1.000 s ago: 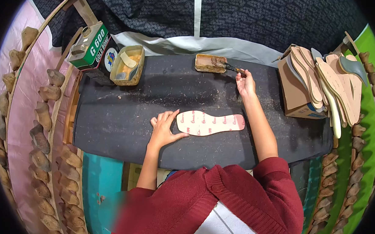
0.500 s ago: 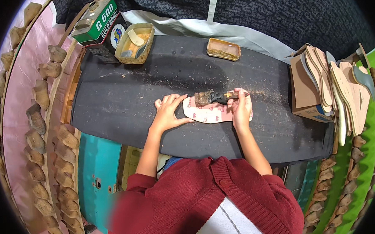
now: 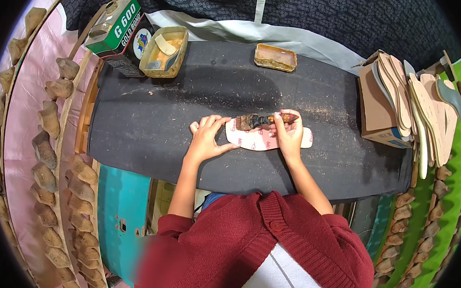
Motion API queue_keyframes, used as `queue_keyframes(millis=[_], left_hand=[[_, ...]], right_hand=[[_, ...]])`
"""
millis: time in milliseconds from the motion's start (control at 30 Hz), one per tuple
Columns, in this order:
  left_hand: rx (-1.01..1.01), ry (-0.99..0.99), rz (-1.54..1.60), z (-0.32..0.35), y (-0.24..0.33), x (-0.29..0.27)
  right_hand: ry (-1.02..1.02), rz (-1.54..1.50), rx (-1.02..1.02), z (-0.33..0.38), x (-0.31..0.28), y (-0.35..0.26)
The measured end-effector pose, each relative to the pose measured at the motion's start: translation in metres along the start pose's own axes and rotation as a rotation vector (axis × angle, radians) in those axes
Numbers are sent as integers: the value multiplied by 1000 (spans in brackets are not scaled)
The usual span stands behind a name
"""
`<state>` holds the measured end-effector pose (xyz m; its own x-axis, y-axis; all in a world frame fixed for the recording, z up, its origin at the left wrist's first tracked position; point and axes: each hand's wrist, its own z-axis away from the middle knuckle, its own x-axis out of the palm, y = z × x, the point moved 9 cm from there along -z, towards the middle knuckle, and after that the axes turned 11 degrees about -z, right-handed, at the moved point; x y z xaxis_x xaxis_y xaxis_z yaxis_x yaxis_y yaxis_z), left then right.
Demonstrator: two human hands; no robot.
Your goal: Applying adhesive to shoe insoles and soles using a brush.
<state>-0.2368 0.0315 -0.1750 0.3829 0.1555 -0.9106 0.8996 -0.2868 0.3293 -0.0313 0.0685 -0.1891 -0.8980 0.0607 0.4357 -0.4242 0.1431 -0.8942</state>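
Observation:
A pale insole [image 3: 251, 141] with pink areas and red print lies flat on the black-covered table [image 3: 227, 178]. My left hand [image 3: 207, 138] holds its left end, thumb at the near edge and index finger at the far edge, other fingers spread on the cloth. In my right hand [image 3: 290, 135] is a brush [image 3: 260, 121] with stiff brown bristles, dark wrapping round its middle and a patterned handle. The brush lies nearly level along the insole's far edge, bristles toward the left. Whether the bristles touch the insole, I cannot tell.
At the back left stand a green-and-black metal can [image 3: 126, 42] and a tub [image 3: 160, 73] holding flat pieces. A small tray [image 3: 276, 63] sits at the back. Several insoles [image 3: 429, 115] rise from a cardboard box [image 3: 375, 107] at the right. Racks of shoe lasts [image 3: 44, 174] flank the table.
My right hand and the brush have shifted slightly left, and the grip has turned a little. The insole's right end shows more now. My left hand stays in place.

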Motion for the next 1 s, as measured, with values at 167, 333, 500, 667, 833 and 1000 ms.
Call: queue_keyframes(millis=[167,333,500,667,833,1000], left_hand=[[-11,-24,14,-2,1,-1],[-14,-54,17,-4,2,0],[-7,-43,-4,-3,2,-1],[-18,-37,2,-2,1,0],[-12,-42,1,-3,4,-3],[-8,-46,-5,-5,6,-2]], right_hand=[[55,26,-7,-1,-11,-2],[140,57,-28,2,-41,-13],[207,93,-56,13,-67,-35],[176,150,-174,15,-66,-59],[91,31,-107,4,-13,-48],[4,214,-110,-11,6,-6]])
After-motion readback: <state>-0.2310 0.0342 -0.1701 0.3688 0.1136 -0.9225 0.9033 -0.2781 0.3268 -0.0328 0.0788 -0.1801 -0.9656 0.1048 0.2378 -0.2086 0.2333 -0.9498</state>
